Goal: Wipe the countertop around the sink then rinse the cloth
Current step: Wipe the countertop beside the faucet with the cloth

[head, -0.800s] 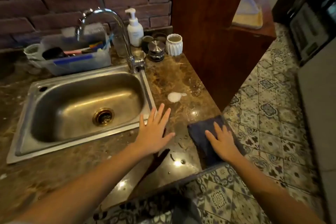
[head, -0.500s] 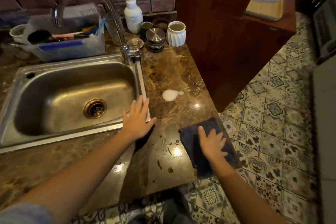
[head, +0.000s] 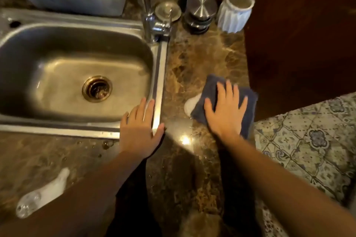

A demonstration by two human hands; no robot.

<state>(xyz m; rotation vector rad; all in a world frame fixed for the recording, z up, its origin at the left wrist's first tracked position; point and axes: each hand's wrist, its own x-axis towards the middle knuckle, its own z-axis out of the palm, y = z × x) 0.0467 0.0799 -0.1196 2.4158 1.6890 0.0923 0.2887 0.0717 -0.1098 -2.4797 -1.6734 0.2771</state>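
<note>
Wiping is the step in hand, by the look of it. Far left, a white foam streak lies untouched on the marble bench, in front of the sink. Next along, the left hand lies flat on the sink's front right corner, fingers straight and reaching over the rim, holding nothing; it looks like a brace. Just right of it, a white foam blob peeks out from under the edge of the dark blue cloth, which lies flat on the bench between sink and wooden cabinet. The right hand presses down on the cloth, fingers spread and straight, not gripping. The next move probably calls for a sweep left across that blob, then a pass round the front to the far streak. Rinsing comes after that.
</note>
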